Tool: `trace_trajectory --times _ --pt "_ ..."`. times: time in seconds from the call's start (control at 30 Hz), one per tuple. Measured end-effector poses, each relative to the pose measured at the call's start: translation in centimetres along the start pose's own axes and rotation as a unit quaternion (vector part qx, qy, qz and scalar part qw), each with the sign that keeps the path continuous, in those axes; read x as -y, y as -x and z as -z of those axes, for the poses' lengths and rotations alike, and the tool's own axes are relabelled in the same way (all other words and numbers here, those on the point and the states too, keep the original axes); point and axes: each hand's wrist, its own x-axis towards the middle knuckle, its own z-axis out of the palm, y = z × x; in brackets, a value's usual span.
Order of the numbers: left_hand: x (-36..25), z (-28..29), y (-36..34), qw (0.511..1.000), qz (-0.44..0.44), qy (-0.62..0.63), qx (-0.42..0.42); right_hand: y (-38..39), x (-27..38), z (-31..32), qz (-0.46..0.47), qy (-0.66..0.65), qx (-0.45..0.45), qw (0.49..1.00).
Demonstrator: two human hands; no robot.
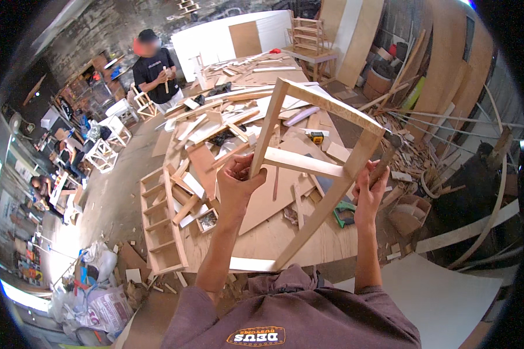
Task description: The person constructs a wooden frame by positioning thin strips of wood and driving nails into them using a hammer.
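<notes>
Wooden frame (325,203), probably light, stiff.
Left hand (239,180) pinches its ten-o'clock post (270,125), a good hold; right hand (367,195) grips brown stick (382,165).

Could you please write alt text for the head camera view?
A person's left hand grips a wooden frame above a workbench strewn with wood pieces; the right hand holds a brown handle-like piece. Beyond, at left, stands a co-worker in a black cap.

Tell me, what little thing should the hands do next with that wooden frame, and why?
Maybe lay the wooden frame on the table: the left hand grips one side while the right hand holds a brown stick-like thing, so support could help.
</notes>
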Motion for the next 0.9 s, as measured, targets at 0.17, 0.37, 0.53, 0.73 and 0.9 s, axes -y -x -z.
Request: trace_trajectory --times 0.17,0.37,0.53,0.73,0.9 --pt "-1.0 1.1 0.2 0.998 0.021 0.042 -0.037 -1.0 -0.3 -2.8 0.038 -0.023 0.095 0.994" --pt "-0.3 3.1 -0.3 0.996 0.004 0.083 -0.027 -0.9 0.7 -4.8 0.056 -0.091 0.131 0.986" --pt "1.7 4.1 -1.0 0.993 0.032 0.111 0.027 -0.6 1.0 -4.3 0.047 -0.075 0.138 0.986" --pt "5.8 3.0 -3.6 0.991 0.009 0.083 0.1 -1.4 -0.6 -3.6 0.003 -0.003 0.118 0.993" --pt "8.4 0.8 -5.8 0.988 0.078 0.057 0.117 -2.9 -3.8 -1.9 0.001 0.034 0.086 0.996"
